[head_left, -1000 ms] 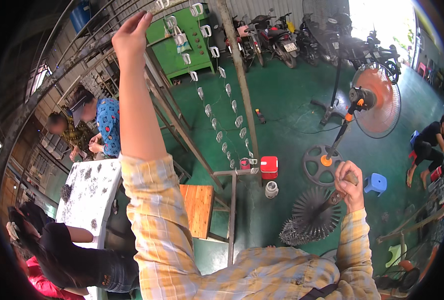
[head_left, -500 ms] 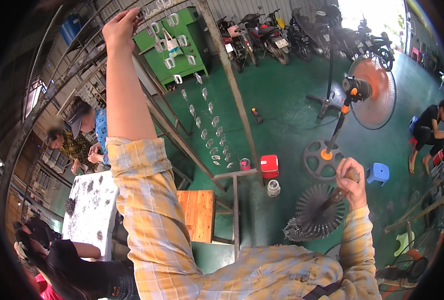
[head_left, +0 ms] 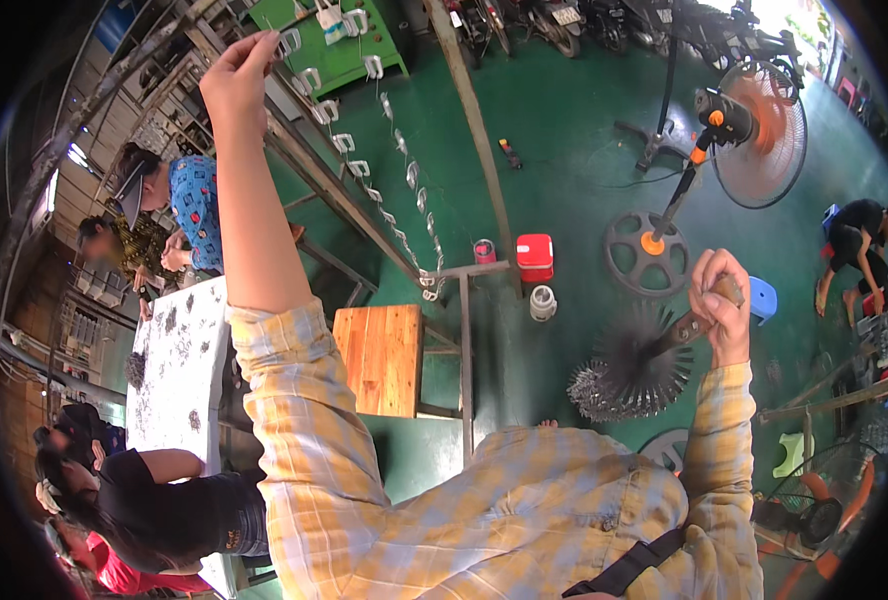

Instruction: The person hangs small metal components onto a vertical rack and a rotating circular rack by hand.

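My left hand (head_left: 238, 80) is raised at the upper left, its fingers pinched at the edge of a silvery metal loop piece (head_left: 289, 42). Similar loop pieces (head_left: 344, 143) hang below in a long string with two strands that meet low down. At the right, my right hand (head_left: 721, 295) is closed round a brown rounded handle (head_left: 729, 291). Just beside it, a flat metal bar (head_left: 686, 328) runs to the middle of a wheel-like fan of thin dark metal spokes (head_left: 654, 365). A cluster of shiny metal pieces (head_left: 600, 392) sits along its lower left side.
A metal frame (head_left: 469, 150) stands before me, with a wooden stool (head_left: 377, 360) near it. Beyond are a red box (head_left: 535, 258) and a standing fan (head_left: 754, 135). Co-workers are at a white table (head_left: 177, 365) on the left; another person (head_left: 859, 250) crouches far right.
The view has tilted down and shifted. The string of loop pieces hangs in a different curve, its strands now meeting near the frame's crossbar. Both hands keep their grip.
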Available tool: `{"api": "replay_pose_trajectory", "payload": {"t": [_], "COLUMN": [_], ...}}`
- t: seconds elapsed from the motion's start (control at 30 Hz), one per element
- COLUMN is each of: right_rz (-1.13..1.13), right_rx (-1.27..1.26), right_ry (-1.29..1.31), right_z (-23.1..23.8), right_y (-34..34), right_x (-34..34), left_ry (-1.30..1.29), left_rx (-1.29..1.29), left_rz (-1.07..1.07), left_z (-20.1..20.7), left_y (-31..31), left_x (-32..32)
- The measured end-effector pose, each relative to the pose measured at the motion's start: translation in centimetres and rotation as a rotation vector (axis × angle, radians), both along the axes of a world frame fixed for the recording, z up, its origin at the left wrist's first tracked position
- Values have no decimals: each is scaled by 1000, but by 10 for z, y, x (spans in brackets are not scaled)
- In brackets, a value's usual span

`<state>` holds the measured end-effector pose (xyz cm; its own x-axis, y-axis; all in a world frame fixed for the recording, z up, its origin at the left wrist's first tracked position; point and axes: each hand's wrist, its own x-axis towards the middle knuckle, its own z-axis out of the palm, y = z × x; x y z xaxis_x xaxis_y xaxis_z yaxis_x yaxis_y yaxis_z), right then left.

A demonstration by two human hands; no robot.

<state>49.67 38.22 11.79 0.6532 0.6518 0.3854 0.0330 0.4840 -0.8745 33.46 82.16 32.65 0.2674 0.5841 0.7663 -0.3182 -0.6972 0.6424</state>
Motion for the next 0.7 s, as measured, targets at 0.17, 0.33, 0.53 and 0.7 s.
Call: {"api": "replay_pose_trajectory", "payload": {"t": [0.17, 0.33, 0.53, 0.7], "right_rz": [17, 22, 33, 76], "right_rx": [-2, -8, -23, -23], "right_ry": [-15, -23, -17, -10], "right_z": [-1, -2, -2, 0], "right_y": [-1, 1, 0, 1], "right_x": [4, 7, 11, 10], "left_ry": [87, 190, 299, 396], "left_rx": [-62, -125, -250, -336], "left_rz": [-39, -112, -198, -252], "left_z": [-63, -129, -213, -292], "left_y": [-30, -62, -97, -132], "left_x": [-10, -19, -19, -18]}}
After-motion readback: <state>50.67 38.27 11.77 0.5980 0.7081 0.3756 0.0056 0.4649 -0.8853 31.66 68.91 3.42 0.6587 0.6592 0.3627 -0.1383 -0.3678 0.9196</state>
